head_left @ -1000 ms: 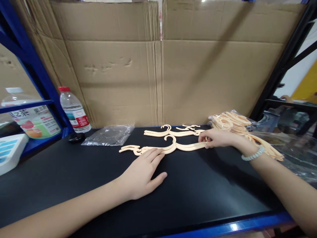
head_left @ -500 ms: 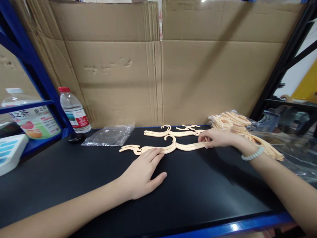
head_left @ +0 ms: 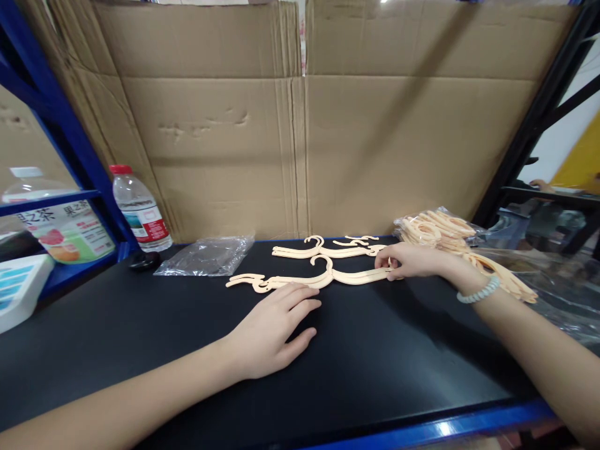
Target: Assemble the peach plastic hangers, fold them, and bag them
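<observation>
Black counter: two loose hangers; right hand pinching nearer one, left hand flat, spread; bagged hanger bundle beside.

Bare forearms, no sleeves, pale bead bracelet on R wrist

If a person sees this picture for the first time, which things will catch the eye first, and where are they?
The eye goes first to the pale hangers lying flat mid-table on the black table. The right hand pinches their right end, and the left hand rests flat in front of their left part. Next come the bagged pile of hangers at the right and the large cardboard sheet standing behind the table.
</observation>
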Tool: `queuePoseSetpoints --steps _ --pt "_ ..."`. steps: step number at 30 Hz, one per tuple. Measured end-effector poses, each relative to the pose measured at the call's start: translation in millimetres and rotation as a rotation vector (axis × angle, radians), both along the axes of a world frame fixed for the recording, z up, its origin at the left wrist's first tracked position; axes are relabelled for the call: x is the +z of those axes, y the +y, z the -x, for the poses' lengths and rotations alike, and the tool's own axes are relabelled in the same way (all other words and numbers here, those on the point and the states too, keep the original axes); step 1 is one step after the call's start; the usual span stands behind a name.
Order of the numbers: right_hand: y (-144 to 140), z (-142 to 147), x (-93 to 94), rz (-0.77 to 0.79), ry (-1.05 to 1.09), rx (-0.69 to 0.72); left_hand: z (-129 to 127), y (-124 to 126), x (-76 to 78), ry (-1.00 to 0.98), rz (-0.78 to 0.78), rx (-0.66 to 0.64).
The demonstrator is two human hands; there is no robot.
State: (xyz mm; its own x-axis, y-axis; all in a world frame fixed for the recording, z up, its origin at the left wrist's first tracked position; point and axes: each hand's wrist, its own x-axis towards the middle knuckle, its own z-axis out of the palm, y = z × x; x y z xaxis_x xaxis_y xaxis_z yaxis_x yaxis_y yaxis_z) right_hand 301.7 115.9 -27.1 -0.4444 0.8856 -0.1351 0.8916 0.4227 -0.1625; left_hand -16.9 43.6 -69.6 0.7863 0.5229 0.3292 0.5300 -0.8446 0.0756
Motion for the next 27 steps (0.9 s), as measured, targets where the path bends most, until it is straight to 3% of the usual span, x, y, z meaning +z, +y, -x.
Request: queuePoseSetpoints --steps 4,16,22,27 --pt "3 -4 0.2 -0.020 0.034 0.018 0 0 0.7 0.001 0.032 -0.039" --pt "31 -30 -16.3 -0.405 0.143 -0.151 1 2 -0.2 -0.070 0.160 -0.110" --pt "53 -32 -27.2 -0.442 0.193 -0.228 0 1 -0.4 -0.112 0.185 -0.109" --pt "70 -17 -27.3 -0.436 0.162 -0.225 1 2 0.3 -0.118 0.179 -0.109"
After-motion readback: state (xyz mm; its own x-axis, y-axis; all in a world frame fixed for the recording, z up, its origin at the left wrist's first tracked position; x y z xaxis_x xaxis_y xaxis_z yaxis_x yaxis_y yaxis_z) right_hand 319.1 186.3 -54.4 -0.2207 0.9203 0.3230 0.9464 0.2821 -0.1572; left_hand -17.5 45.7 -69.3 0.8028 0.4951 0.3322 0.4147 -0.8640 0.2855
